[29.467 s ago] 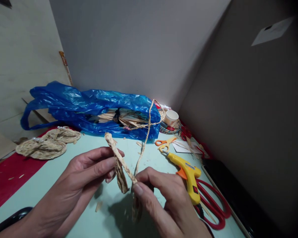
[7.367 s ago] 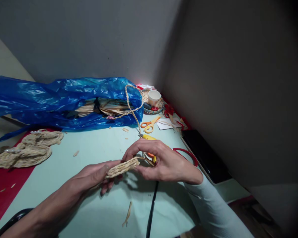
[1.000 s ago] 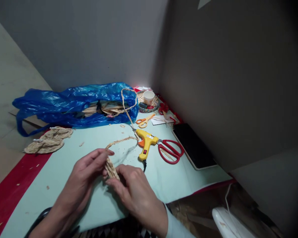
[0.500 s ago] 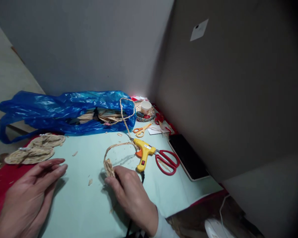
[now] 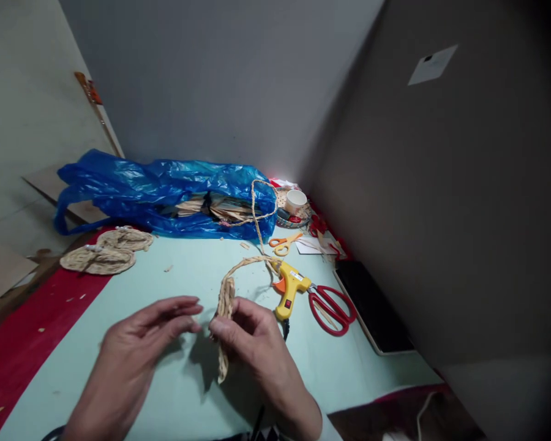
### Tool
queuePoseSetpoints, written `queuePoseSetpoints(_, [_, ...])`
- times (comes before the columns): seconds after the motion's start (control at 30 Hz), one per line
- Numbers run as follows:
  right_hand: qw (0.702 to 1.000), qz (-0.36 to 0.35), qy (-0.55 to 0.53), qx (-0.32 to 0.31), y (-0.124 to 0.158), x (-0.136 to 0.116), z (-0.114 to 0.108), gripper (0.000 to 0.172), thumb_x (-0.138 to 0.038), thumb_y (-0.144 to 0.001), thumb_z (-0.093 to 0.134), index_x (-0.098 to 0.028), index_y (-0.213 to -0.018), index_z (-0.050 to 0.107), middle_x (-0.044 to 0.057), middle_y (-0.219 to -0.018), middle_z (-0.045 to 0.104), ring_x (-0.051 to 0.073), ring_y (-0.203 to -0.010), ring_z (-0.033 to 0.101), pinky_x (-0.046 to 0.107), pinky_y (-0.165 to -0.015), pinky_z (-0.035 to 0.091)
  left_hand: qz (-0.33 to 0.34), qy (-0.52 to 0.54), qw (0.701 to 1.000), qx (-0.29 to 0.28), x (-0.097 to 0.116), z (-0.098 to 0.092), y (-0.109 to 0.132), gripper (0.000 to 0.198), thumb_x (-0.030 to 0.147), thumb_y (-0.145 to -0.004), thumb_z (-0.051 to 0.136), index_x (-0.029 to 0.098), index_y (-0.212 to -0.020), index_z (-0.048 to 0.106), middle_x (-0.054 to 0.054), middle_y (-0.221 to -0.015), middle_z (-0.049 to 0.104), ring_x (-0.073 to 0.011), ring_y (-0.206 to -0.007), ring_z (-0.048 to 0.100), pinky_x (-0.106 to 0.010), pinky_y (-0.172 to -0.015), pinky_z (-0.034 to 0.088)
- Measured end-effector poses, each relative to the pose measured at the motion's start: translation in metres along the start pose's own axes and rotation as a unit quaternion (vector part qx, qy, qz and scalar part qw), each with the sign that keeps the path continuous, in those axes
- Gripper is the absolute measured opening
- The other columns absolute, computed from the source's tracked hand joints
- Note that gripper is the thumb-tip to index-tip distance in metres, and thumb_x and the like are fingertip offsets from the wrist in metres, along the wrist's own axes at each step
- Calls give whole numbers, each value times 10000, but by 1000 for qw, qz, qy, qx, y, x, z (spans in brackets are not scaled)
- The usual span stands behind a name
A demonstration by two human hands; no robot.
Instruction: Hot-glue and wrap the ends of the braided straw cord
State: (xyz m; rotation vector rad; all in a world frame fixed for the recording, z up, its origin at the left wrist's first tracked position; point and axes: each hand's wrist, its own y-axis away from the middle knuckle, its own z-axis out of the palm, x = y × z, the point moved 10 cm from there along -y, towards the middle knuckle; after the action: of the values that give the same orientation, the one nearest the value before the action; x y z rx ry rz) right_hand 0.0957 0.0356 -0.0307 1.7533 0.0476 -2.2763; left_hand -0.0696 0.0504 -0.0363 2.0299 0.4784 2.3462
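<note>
Between thumb and fingers, my right hand pinches a flat piece of coiled straw braid, held on edge above the table. From its top a loose length of straw cord runs past the glue gun and loops up over the blue bag. My left hand is just left of the piece, holding nothing, thumb and fingers apart. The yellow glue gun lies beyond my right hand, beside red-handled scissors. A pair of small woven straw slippers rests at the table's left.
A blue plastic bag with dry straw strips lies along the back. Orange-and-yellow scissors, a basket with a white cup and a dark tablet-like slab stand toward the right wall. Straw scraps dot the pale green cover.
The view has turned left, so things appear farther right. My left hand has come closer to the straw piece. The piece now stands more upright in my right hand, showing more of its length.
</note>
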Motion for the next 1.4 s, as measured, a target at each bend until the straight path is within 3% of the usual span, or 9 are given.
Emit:
queuePoseSetpoints(0.17, [1000, -17, -3, 25, -5, -1, 4, 364, -495, -800, 756, -177, -742, 588, -20, -678, 568, 133, -666, 497, 262, -654, 369, 62, -63, 996, -33, 6, 20, 21, 205, 466, -665, 890, 290, -759, 842, -28, -784, 806, -216, -777, 723, -218, -734, 573])
queuePoseSetpoints(0.33, [996, -50, 21, 70, -5, -4, 3, 360, -417, -773, 771, -208, -654, 503, -67, -616, 435, 112, -614, 361, 254, -585, 297, 53, 13, 998, -34, 4, 27, 32, 248, 422, -633, 921, 280, -778, 779, -10, -803, 786, -226, -815, 740, -238, -744, 585])
queuePoseSetpoints(0.47, [997, -44, -1, 60, -5, 0, 4, 367, -464, -777, 767, -216, -763, 497, -71, -667, 445, 112, -632, 384, 242, -586, 316, 88, -62, 993, -47, 10, 25, 31, 168, 415, -646, 911, 292, -675, 800, -11, -715, 773, -212, -728, 714, -233, -702, 571])
queuePoseSetpoints(0.63, [997, -49, -41, 33, 5, -9, 13, 328, -428, -817, 759, -223, -847, 504, -62, -744, 460, 109, -669, 407, 223, -622, 363, 193, -115, 974, 9, 37, 18, 49, 140, 369, -769, 807, 345, -634, 776, 13, -687, 739, -205, -671, 647, -256, -671, 505])
queuePoseSetpoints(0.73, [994, -55, -90, 4, 12, -19, 25, 266, -368, -831, 752, -231, -998, 597, -30, -847, 555, 136, -790, 532, 233, -750, 456, 245, -131, 960, 45, 50, 17, 63, 155, 340, -814, 755, 340, -658, 756, 6, -688, 707, -217, -682, 626, -280, -687, 474])
queuePoseSetpoints(0.87, [995, -48, -92, -12, 19, -20, 32, 199, -331, -819, 764, -227, -944, 649, -8, -891, 638, 167, -865, 590, 255, -826, 489, 193, -89, 974, 74, 41, 4, 51, 110, 321, -800, 777, 312, -694, 747, 10, -715, 684, -196, -679, 596, -274, -665, 462])
queuePoseSetpoints(1.03, [998, -20, -58, -17, 18, -6, 20, 256, -436, -909, 681, -205, -1017, 669, 10, -824, 676, 145, -751, 570, 250, -726, 467, 113, 38, 993, -9, 26, 6, 22, 160, 371, -819, 771, 263, -712, 722, 41, -515, 533, -134, -503, 483, -256, -511, 390])
queuePoseSetpoints(1.23, [999, -31, 15, 36, 8, -5, -3, 287, -455, -933, 625, -210, -819, 530, -56, -718, 416, 115, -655, 348, 243, -608, 315, 34, 96, 995, -10, 6, -5, 15, 317, 394, -806, 800, 218, -596, 640, 71, -416, 355, -72, -401, 279, -215, -430, 320])
queuePoseSetpoints(1.4, [998, -27, 51, 4, -2, 0, 12, 343, -426, -906, 639, -215, -708, 455, -60, -683, 345, 120, -651, 287, 268, -604, 275, 12, 103, 995, 13, -3, -28, 11, 471, 443, -719, 872, 216, -538, 501, 74, -467, 329, -87, -447, 294, -208, -437, 342])
